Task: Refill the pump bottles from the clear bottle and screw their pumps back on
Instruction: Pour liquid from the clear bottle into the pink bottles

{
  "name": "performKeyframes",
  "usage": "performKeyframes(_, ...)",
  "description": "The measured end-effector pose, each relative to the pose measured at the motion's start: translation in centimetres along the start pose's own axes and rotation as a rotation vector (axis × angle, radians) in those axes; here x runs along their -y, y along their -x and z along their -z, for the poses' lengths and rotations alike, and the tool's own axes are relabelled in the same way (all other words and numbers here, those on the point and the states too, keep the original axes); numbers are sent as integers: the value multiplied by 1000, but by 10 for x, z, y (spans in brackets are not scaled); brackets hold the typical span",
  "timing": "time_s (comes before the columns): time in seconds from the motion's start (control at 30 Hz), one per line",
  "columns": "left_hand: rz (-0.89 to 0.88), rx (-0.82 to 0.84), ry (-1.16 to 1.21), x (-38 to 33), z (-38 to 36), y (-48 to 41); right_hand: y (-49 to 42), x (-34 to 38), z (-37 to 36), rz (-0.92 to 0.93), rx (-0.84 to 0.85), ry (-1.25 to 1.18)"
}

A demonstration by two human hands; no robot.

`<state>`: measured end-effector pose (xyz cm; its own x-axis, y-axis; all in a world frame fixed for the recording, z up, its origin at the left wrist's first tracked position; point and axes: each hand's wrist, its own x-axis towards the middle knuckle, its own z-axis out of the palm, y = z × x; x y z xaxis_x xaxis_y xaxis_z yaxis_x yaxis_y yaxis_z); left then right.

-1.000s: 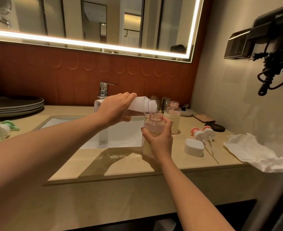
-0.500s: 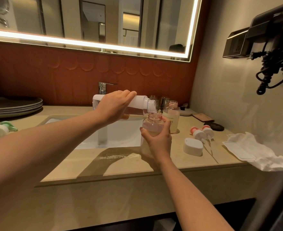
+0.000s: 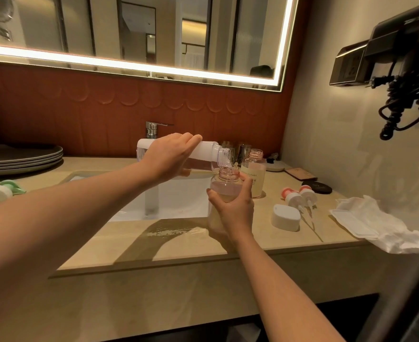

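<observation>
Clear bottle (image 3: 207,151) tipped over an open pump bottle (image 3: 225,187).
My left hand (image 3: 170,160) grips the clear bottle, which lies almost flat, its mouth just above the pump bottle's neck. My right fingers (image 3: 247,181) curl around that pump bottle at the counter (image 3: 178,250), beside the sink (image 3: 178,201). A second open bottle (image 3: 254,177) stands behind, and two pumps (image 3: 299,197) lie to the right.

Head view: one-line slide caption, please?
Left hand tips the clear bottle into an open pump bottle held by the right hand.
</observation>
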<state>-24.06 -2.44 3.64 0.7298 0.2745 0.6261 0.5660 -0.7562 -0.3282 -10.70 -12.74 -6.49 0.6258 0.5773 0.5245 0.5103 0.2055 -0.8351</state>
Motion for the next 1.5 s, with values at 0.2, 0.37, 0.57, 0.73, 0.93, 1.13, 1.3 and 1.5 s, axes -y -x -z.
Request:
performKeyframes(0.2, 10, 8, -3, -1, 0, 1, 0, 1, 0, 2, -8, 17)
performKeyframes(0.37, 13, 9, -6, -1, 0, 1, 1, 1, 1, -3, -3, 15)
performKeyframes(0.57, 18, 11, 0, -1, 0, 0, 0, 1, 1, -5, -1, 27)
performKeyframes(0.73, 19, 14, 2, -1, 0, 0, 0, 0, 1, -5, -3, 33)
performKeyframes(0.93, 17, 23, 0, -1, 1, 0, 0, -1, 1, 5, 0, 18)
performKeyframes(1.13, 16, 18, -3, -1, 2, -1, 0, -1, 1, 9, -2, 14)
performKeyframes(1.3, 20, 18, -1, -2, 2, -1, 0, -1, 0, 10, -5, 20)
performKeyframes(1.5, 10, 7, -9, -1, 3, -1, -1, -3, 0, 0, -2, 35)
